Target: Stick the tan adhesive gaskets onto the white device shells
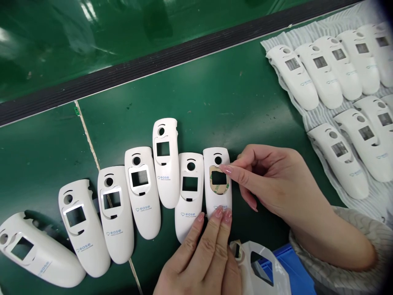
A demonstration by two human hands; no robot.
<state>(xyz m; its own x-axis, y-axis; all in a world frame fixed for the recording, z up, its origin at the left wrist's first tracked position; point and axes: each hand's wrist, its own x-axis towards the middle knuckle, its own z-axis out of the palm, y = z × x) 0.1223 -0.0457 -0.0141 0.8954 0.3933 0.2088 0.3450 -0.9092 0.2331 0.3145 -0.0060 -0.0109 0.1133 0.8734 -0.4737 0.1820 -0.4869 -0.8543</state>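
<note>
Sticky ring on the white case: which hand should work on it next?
Probably the right hand: its fingertips touch the sticky ring, while the left hand rests on the white case lower down.

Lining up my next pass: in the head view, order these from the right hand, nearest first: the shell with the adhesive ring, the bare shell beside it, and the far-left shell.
From the right hand:
1. the shell with the adhesive ring: touching, under its fingertips, to its left.
2. the bare shell: next along the row, further left.
3. the far-left shell: at the row's left end, farthest.
</note>
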